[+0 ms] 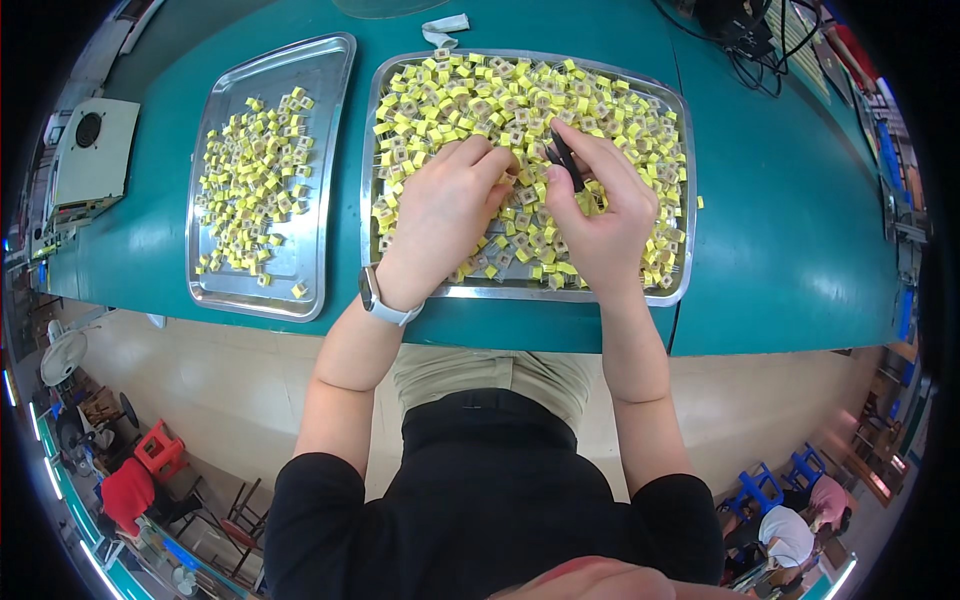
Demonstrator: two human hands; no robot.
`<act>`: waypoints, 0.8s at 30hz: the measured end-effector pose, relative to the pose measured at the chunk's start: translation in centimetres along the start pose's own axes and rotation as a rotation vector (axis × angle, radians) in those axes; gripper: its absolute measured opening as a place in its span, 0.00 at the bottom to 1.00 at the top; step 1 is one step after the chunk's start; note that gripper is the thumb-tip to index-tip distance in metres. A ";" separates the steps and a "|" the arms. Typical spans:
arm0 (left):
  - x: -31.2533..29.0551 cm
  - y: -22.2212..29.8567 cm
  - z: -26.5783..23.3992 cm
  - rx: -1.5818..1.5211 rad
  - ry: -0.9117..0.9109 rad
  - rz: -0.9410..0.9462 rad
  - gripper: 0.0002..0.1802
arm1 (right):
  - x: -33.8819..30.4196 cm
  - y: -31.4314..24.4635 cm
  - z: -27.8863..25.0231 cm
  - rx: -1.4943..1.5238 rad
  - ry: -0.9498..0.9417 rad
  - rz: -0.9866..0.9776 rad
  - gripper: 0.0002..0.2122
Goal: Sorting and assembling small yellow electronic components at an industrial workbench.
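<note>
Over the large metal tray (520, 293), my right hand (608, 210) grips black tweezers (567, 162) between thumb and fingers. The tweezers' tips point toward the left hand. My left hand (450, 200) is closed, its fingertips pinched among the parts near the tray's middle; what they hold is hidden. Heaped in this tray are many small yellow-wrapped coil-like parts (645, 125) with thin metal pins. A light-strapped watch (388, 300) is on my left wrist.
At the left lies a second metal tray (305, 250) with a looser pile of similar yellow parts (250, 170). A white box with a round fan opening (95, 150) stands at the far left. Crumpled white material (445, 28) lies behind the large tray; black cables (765, 60) are at back right.
</note>
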State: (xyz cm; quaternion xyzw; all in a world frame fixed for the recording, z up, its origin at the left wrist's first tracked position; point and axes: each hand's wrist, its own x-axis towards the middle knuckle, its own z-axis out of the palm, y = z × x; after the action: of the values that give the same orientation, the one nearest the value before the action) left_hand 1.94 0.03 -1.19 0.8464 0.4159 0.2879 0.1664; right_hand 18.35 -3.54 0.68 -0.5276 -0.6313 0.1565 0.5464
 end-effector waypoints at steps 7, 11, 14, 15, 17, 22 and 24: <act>0.0 0.1 0.1 -0.015 -0.008 -0.020 0.09 | 0.0 -0.2 0.0 -0.009 -0.006 0.006 0.17; -0.1 -0.4 0.1 0.025 -0.063 -0.039 0.08 | 0.0 -0.1 0.1 -0.001 -0.004 0.009 0.17; 0.4 -0.1 -0.7 -0.169 -0.146 -0.164 0.06 | -0.1 -0.1 -0.1 0.007 0.002 0.018 0.17; 0.7 0.0 -1.3 -0.412 -0.172 -0.265 0.06 | -0.1 -0.2 -0.1 0.016 0.004 0.031 0.17; 0.8 -0.2 -1.4 -0.655 -0.197 -0.367 0.05 | 0.0 -0.2 -0.1 0.012 -0.003 0.032 0.17; 0.4 -0.5 -1.2 -1.157 -0.093 -0.361 0.08 | -0.1 -0.5 -0.3 -0.008 -0.044 -0.001 0.18; 0.6 -0.6 -0.9 -1.188 -0.060 -0.379 0.08 | -0.2 -0.4 -0.2 0.016 -0.046 -0.025 0.19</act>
State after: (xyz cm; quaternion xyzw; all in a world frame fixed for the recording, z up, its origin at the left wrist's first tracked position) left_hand 1.33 0.87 -0.63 0.5282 0.3229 0.4118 0.6687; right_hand 18.30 -3.95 1.00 -0.5114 -0.6490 0.1668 0.5380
